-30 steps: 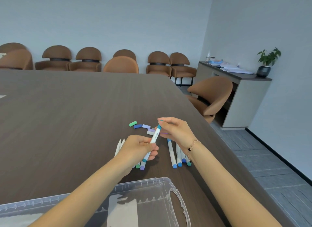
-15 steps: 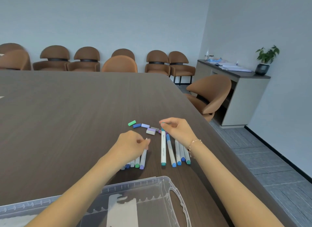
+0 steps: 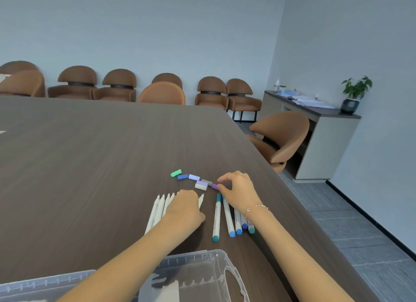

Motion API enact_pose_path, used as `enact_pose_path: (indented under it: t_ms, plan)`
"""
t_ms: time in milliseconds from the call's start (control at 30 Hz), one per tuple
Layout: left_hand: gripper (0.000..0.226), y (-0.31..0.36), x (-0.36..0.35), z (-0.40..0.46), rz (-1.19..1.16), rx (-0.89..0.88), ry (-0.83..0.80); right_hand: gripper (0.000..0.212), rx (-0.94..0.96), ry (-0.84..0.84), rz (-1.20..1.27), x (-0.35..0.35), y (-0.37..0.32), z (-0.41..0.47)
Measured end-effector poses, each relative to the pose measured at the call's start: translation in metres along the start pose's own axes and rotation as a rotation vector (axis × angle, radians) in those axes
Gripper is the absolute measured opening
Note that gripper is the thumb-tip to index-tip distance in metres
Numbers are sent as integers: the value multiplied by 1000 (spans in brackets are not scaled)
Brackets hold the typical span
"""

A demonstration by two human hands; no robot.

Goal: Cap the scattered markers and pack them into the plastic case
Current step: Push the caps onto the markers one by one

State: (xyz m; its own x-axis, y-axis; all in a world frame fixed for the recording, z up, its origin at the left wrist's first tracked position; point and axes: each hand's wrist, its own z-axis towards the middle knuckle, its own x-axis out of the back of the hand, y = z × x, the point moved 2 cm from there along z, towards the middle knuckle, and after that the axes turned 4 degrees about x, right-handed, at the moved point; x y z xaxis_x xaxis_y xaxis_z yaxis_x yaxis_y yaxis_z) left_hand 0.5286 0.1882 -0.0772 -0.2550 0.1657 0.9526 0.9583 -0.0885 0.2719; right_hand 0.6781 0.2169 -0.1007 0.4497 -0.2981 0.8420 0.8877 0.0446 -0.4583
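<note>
A second ago both hands held one white-barrelled marker with a teal cap between them, pressing the cap on. That teal-capped marker now lies on the dark wood-grain table, just left of the capped group, so one more marker is done and the cycle is starting over.

The right hand has moved up to the loose caps; its thumb and forefinger close around a small purple plastic cap, though whether they have actually pinched it I cannot tell. The other loose caps trail away to the upper left of that pinch. The left hand has dropped onto the row of uncapped white markers, fingers curled down over them; it seems to be picking one out, but the grip itself is hidden under the hand.

Counts: six loose caps show, namely green, dark blue, pale lilac, grey, a white-and-lilac one, and the purple. Capped markers beside the right wrist number at least five, some covered by the forearm. About six uncapped tips show around the left hand, and others may be hidden.

The clear plastic case sits open at the near edge, below both forearms, and no marker is visible in it yet.
</note>
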Motion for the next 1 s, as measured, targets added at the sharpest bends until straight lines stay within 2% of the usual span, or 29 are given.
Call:
enact_pose_path:
  t_ms: [100, 200, 333, 467, 533, 633, 733, 867, 933, 1000]
  plan:
    - [27, -4, 7, 1, -85, 16, -40, 25, 49, -50, -15, 2, -8, 17]
    - [34, -18, 23, 4, -166, 46, -71, 24, 137, -228, -10, -2, -19, 35]
    - [30, -46, 46, 8, -262, 38, -147, 25, 215, -353, -120, -12, -31, 50]
    - [23, -66, 53, 11, -483, 52, -240, 30, 237, -404, -255, -19, -38, 51]
    - [22, -67, 51, 9, -549, 30, -284, 27, 230, -364, -243, -20, -38, 50]
    - [23, -60, 45, 4, -553, -35, -311, 19, 144, -249, -55, -19, -32, 45]
    - [22, -49, 36, -1, -634, -73, -368, 13, 95, -141, -2, -16, -25, 34]
    - [22, -41, 29, -5, -712, -86, -422, 32, 66, -73, 131, -6, -26, 17]
    - [22, -39, 27, -8, -778, -86, -462, 32, 58, -53, 203, 1, -30, 9]
    - [19, -37, 26, -11, -827, -89, -506, 28, -15, -36, 453, 10, -32, 1]
